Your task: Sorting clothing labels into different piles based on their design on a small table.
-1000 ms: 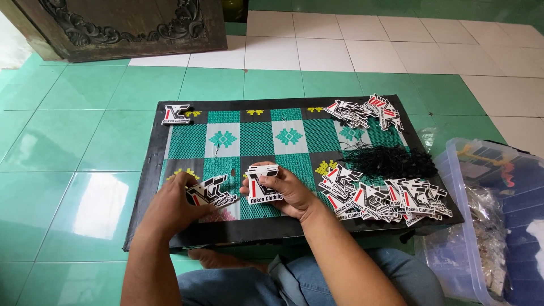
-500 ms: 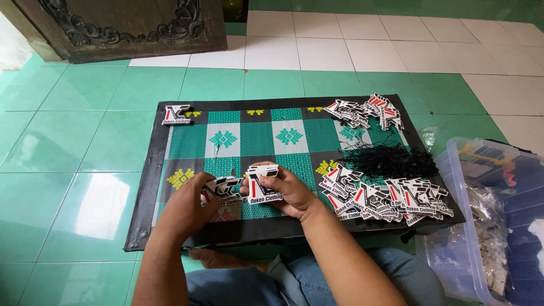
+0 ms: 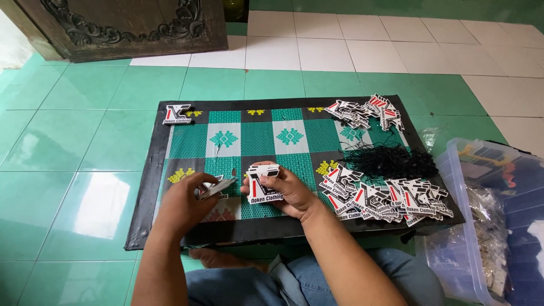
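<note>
My right hand (image 3: 286, 190) grips a small stack of shaped card tags (image 3: 264, 182), white with black and red print, over the near edge of a green patterned mat (image 3: 258, 139). To its left, my left hand (image 3: 184, 205) pinches a few more tags (image 3: 217, 187) just above the mat. A large spread of the same tags (image 3: 385, 198) lies right of my right hand. A tangle of black strings (image 3: 388, 161) rests behind that spread. Another tag pile (image 3: 365, 112) sits at the mat's far right corner, and a single tag (image 3: 177, 114) lies at its far left corner.
The mat lies on a black board (image 3: 141, 226) on a green and white tiled floor (image 3: 73, 147). A clear plastic bin (image 3: 470, 249) with bagged items stands at the right. A dark carved wooden panel (image 3: 124, 25) leans at the far left. My knees are below the board.
My left hand has lifted its few tags and moved them rightward toward the stack in my right hand. The right hand has stayed in place.
</note>
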